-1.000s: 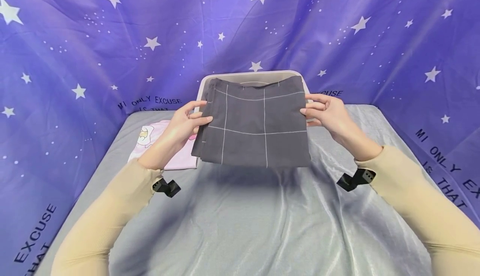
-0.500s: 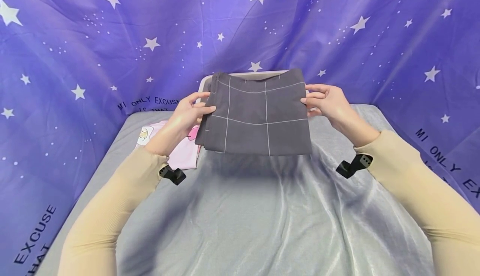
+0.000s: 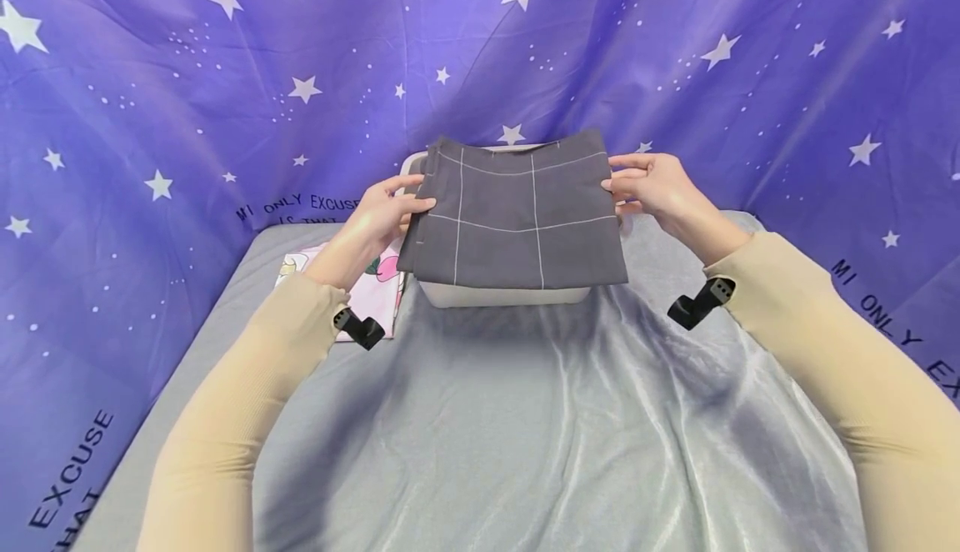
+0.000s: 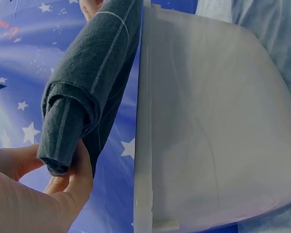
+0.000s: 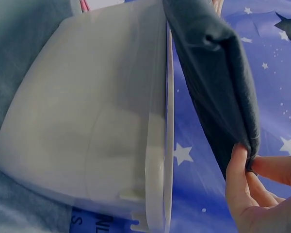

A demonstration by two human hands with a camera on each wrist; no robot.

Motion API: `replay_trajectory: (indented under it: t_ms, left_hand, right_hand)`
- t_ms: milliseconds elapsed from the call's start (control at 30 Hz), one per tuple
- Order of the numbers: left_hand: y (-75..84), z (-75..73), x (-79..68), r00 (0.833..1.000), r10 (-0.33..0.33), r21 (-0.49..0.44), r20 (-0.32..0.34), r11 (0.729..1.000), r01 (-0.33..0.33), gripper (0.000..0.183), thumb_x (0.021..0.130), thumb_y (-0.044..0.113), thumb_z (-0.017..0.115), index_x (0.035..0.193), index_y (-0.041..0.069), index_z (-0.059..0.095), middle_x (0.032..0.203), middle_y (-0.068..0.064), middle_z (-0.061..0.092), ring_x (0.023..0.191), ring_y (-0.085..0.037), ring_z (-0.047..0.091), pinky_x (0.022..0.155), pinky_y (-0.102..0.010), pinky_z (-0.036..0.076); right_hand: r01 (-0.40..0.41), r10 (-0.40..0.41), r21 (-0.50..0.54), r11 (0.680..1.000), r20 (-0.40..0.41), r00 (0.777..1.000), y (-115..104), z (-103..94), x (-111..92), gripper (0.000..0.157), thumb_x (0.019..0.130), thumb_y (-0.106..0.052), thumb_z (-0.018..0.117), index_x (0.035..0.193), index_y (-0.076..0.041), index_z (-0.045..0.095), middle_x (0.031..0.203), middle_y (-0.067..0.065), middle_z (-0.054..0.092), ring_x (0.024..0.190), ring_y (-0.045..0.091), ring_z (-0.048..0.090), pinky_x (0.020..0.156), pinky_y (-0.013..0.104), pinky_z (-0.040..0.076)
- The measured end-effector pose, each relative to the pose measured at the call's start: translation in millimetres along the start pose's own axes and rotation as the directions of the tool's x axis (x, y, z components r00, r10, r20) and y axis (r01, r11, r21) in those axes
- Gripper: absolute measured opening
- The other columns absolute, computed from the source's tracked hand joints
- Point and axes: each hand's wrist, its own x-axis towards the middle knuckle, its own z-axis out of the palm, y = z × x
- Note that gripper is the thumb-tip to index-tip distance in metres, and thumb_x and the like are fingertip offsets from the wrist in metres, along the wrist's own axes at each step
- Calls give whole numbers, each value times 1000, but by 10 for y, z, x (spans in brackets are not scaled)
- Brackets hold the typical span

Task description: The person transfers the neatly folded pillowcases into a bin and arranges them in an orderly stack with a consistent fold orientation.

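Note:
A folded dark grey cloth (image 3: 495,210) with thin white grid lines is held up between both hands, above a pale plastic bin (image 3: 502,295). My left hand (image 3: 382,214) pinches its left edge, thumb in front and fingers behind. At the opposite edge, my right hand (image 3: 656,193) pinches it the same way. From the left wrist view, the cloth's end (image 4: 63,131) appears rolled in layers, apart from the bin's rim (image 4: 144,121). The right wrist view has the cloth (image 5: 223,82) beyond the bin wall (image 5: 87,111). In the head view the cloth hides most of the bin's opening.
A folded pink printed cloth (image 3: 375,306) lies left of the bin, partly behind the left forearm. Grey fabric (image 3: 465,419) with wrinkles covers the surface. A purple star-patterned curtain (image 3: 300,52) stands behind and along both sides.
Both hands have raised the grey cloth and carried it away from the body, over the bin. More of the bin's front wall and of the pink cloth now shows.

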Motion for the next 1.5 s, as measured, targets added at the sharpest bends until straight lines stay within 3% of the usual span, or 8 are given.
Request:
replay_trajectory:
  t_ms: [200,433,633,967,1167,1300,1500]
  left_hand:
    - [36,16,115,999,-33,13,-18,999,33,58,86,2,58,139,12,38,118,-13,54,75,-12,60,79,-30,48]
    - [115,36,200,998,-48,-8,-44,999,48,56,85,0,58,138,11,40,111,-11,55,72,-14,59,80,-31,48]
    - [180,42,268,997,-55,-14,-51,998,54,57,86,0,57,139,13,39,126,-15,51,80,-16,58,86,-32,46]
    - [216,53,373,995,-57,-7,-78,998,57,54,87,0,57,137,10,41,111,-11,55,61,-9,59,73,-26,49]
    - [211,43,461,992,-77,-17,-102,997,76,54,86,0,58,136,11,43,121,-13,55,58,-8,59,76,-26,48]
    - [198,44,515,989,-91,-10,-114,996,90,54,86,0,58,136,12,43,129,-14,51,62,-9,58,85,-29,47]
    - [171,64,576,982,-113,7,-151,993,116,53,86,1,58,135,16,46,134,-9,49,85,-16,58,91,-32,46]
  right_hand:
    - [-51,51,-42,998,-7,999,-77,-31,128,55,88,-5,55,138,4,33,63,-12,61,56,1,55,55,17,49]
    - [-93,94,-15,996,21,995,-188,-73,263,56,87,-3,54,139,3,32,66,-11,61,57,3,57,55,17,50]
    - [-122,122,-4,992,37,992,-260,-84,359,58,86,0,55,139,4,31,63,-8,61,54,4,56,53,17,50]
    - [-143,142,18,990,47,989,-284,-76,466,59,86,3,52,140,4,29,60,-5,61,51,5,57,52,17,50]
    - [-161,160,19,987,42,986,-289,-75,531,60,86,4,52,141,3,27,60,-5,61,51,5,56,52,17,50]
    - [-165,166,-14,986,38,985,-279,-64,579,60,87,3,52,141,3,27,60,-6,60,51,5,55,53,17,50]
    - [-161,162,-34,986,20,987,-262,-50,630,58,87,4,51,140,3,28,60,-8,59,51,4,53,52,16,50]
